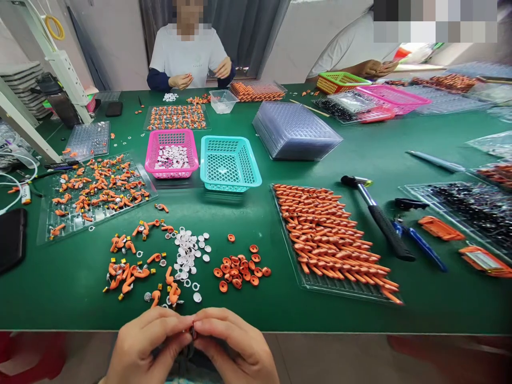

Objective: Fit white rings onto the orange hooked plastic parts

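Observation:
My left hand [150, 344] and my right hand [234, 344] meet below the table's front edge, fingertips pinched together on a small, dark reddish part [193, 332] that is mostly hidden. Just beyond them on the green table [280, 314] lie loose orange stemmed pieces [130, 272] with yellow and silver bits, a scatter of white discs [188, 250] and a group of orange round caps [238, 269]. To the right, a clear tray [336, 290] bears rows of orange sticks [328, 234].
Behind stand a pink basket [171, 173] of white discs, a turquoise basket [231, 184] and stacked clear trays [294, 130]. A hammer [380, 218] and blue-handled pliers [426, 248] lie right. Across the table sits a person [188, 56]; another person's hands [374, 68] show further right.

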Available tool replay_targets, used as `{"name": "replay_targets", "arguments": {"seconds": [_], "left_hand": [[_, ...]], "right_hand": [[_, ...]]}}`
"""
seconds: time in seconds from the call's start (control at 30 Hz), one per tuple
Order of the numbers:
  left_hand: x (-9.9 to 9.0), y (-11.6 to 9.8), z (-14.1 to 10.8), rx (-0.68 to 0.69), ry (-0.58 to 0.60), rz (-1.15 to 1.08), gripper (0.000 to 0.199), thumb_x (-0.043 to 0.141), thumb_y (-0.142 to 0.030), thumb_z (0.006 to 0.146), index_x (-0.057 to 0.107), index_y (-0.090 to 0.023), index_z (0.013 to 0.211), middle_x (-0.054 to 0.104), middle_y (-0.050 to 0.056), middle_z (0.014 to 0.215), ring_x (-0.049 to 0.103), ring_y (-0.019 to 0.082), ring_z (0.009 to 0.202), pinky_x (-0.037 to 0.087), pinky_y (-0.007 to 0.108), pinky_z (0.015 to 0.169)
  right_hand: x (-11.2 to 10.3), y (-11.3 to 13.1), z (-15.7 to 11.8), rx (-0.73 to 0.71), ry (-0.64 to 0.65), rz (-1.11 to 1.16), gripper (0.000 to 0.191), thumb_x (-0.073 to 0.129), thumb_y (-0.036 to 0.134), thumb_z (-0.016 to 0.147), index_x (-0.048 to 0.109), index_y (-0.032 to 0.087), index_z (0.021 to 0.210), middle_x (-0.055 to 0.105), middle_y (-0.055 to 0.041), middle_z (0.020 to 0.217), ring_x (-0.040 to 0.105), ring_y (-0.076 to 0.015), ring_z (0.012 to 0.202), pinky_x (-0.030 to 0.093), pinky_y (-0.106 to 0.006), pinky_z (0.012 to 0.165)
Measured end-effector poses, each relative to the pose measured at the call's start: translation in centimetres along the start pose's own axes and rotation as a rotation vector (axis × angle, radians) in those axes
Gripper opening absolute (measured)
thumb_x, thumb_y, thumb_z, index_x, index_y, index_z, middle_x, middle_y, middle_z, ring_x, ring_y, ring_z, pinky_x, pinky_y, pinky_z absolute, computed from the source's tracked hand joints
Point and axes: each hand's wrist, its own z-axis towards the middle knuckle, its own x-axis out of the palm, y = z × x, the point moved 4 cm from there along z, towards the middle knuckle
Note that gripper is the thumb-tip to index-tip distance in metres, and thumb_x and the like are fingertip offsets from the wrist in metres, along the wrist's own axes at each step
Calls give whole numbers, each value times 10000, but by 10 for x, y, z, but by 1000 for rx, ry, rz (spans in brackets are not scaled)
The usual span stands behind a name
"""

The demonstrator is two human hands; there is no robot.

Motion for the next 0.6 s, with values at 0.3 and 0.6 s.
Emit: {"name": "replay_targets", "arguments": {"seconds": [0.3, 0.6], "left_hand": [[20, 21, -7, -771, 71, -634, 384, 756, -538, 766, 643, -171, 764, 608, -27, 625, 570, 99, 533, 481, 178, 534], [22, 6, -4, -464, 245, -305, 542, 326, -644, 963, 529, -213, 705, 473, -33, 593, 466, 128, 534, 406, 231, 558]], "right_hand": [[-4, 4, 2, -38, -80, 3, 325, 704, 8, 836, 724, 237, 1065, 786, -67, 945, 765, -185, 827, 637, -235, 740], [-4, 3, 2, -41, -64, 16, 291, 683, 86, 885, 746, 273, 1098, 792, -81, 940, 775, -200, 805, 655, -262, 706]]}}
